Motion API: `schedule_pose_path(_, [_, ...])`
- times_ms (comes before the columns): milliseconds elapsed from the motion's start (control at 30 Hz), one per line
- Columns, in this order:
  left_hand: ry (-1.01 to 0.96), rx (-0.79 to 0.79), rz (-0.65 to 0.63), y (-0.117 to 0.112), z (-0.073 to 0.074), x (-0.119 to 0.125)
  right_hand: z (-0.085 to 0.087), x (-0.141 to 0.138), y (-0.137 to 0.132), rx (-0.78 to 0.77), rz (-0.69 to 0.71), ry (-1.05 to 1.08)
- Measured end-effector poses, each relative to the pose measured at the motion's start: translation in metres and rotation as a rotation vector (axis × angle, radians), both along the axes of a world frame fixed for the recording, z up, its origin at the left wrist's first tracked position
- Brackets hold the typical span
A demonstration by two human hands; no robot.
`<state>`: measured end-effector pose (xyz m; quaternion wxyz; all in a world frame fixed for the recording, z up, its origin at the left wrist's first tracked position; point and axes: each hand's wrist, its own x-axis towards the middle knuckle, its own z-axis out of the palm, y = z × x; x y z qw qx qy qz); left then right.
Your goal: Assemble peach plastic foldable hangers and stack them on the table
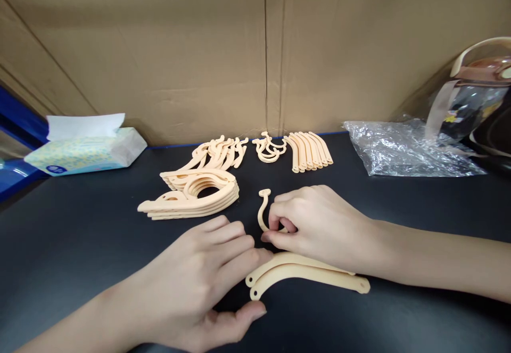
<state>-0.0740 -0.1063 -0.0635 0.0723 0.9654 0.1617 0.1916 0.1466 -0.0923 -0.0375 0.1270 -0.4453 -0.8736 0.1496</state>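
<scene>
My right hand (319, 228) pinches the lower end of a small peach plastic hook (262, 209) that curves up from its fingertips. My left hand (207, 284) is curled beside it, fingers and thumb touching the left ends of two curved peach plastic arms (311, 277) lying flat on the black table (80, 246). Behind the hands lie a stack of peach hanger bodies (191, 196), a fanned row of similar pieces (219, 153), a small pile of hooks (269, 149) and a row of curved arms (311, 150).
A tissue pack (83, 148) sits at the back left. A crumpled clear plastic bag (403, 148) lies at the back right, with a shiny helmet-like object (479, 92) beyond it. A cardboard wall (239, 49) closes off the back of the table.
</scene>
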Motion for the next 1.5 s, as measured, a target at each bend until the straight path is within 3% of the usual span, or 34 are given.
schedule_pose_path(400, [-0.01,0.017,-0.012,-0.001,0.0,-0.001,0.001,0.001,0.0,-0.077,0.011,0.026])
schedule_pose_path(767, [-0.047,0.08,-0.021,0.0,-0.001,-0.001,0.005,0.003,0.007,0.024,0.012,0.037])
schedule_pose_path(900, [-0.078,0.125,-0.039,0.0,-0.002,-0.002,0.015,0.001,0.032,0.19,-0.051,-0.044])
schedule_pose_path(1067, [-0.061,0.093,-0.037,0.001,0.0,-0.003,0.015,-0.011,0.085,0.412,-0.043,-0.175])
schedule_pose_path(1267, [-0.083,0.115,-0.024,0.002,0.002,-0.004,0.011,-0.04,0.142,0.558,0.174,-0.294])
schedule_pose_path(1400, [-0.078,0.117,-0.02,0.004,0.001,-0.005,0.009,-0.063,0.164,0.628,0.345,-0.412])
schedule_pose_path(1500, [-0.076,0.105,-0.025,0.005,0.0,-0.006,0.008,-0.075,0.173,0.663,0.395,-0.477])
